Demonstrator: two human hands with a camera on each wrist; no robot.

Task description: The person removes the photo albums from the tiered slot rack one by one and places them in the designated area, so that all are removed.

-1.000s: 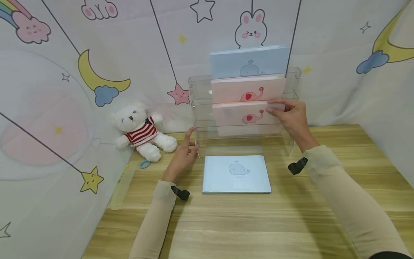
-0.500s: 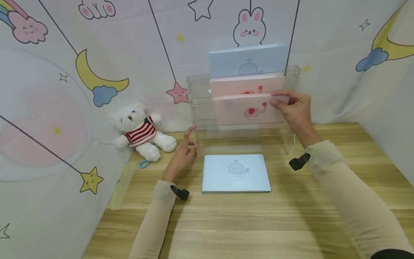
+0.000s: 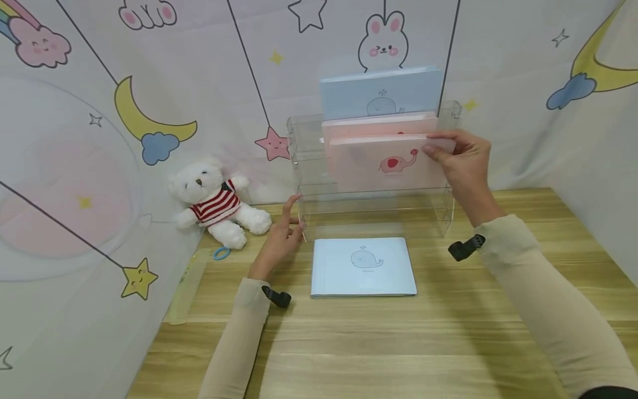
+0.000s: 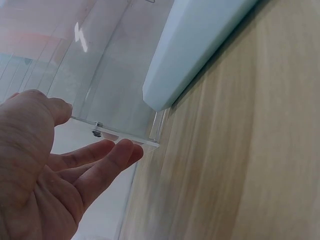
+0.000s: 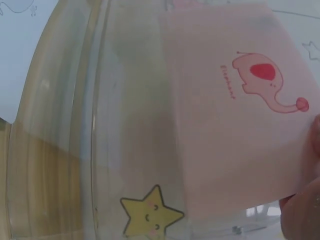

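In the head view, my right hand (image 3: 468,163) pinches the upper right corner of a pink booklet (image 3: 361,163) with a red elephant drawing. The booklet stands upright at the front tier of a clear acrylic tiered rack (image 3: 369,224), its lower edge near that tier's front edge. Behind it, higher up, are another pink booklet (image 3: 349,127) and a light blue whale booklet (image 3: 344,97). My left hand (image 3: 278,244) touches the rack's left side; its thumb and fairly straight fingers (image 4: 100,177) lie along the side panel's edge.
A pale blue whale booklet (image 3: 339,277) lies flat on the wooden table (image 3: 349,343) before the rack. To the left are a white teddy bear (image 3: 217,202) in a striped shirt, a blue ring (image 3: 221,254) and a yellowish ruler-like strip (image 3: 186,291). A printed cloth (image 3: 319,61) hangs behind.
My right hand has raised the front pink booklet and shifted it right, so it covers more of the pink booklet behind. The left hand stays at the rack's side.
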